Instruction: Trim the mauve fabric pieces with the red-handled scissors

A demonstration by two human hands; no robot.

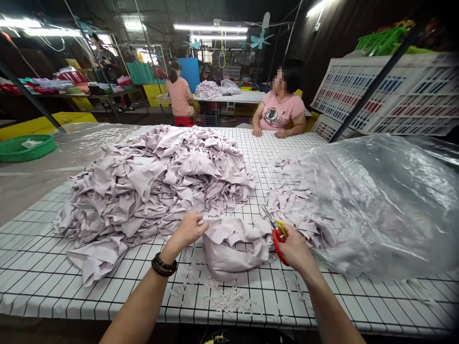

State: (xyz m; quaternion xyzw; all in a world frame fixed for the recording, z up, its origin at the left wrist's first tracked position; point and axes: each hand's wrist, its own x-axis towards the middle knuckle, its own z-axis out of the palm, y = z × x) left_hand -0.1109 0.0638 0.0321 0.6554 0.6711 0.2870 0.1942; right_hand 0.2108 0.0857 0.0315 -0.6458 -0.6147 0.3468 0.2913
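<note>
My left hand [189, 228] pinches the left edge of a pale lilac cloth piece [233, 260] that hangs slack just above the table. In my right hand [294, 248] is a pair of scissors [278, 236] with red and yellow handles, the blades pointing up and left. Those blades stand near the right end of the cloth; whether they touch it I cannot tell. Small lilac fabric snippets [229, 301] lie scattered below the cloth. Behind my left hand rises a large heap of the same lilac pieces [154, 177].
A clear plastic bag [387, 205] covers the right side, with more lilac pieces [301, 210] by its opening. A green basin [27, 148] stands far left. Across the checked table [258, 167] sits a person in pink [279, 112]. White crates [387, 95] are stacked at right.
</note>
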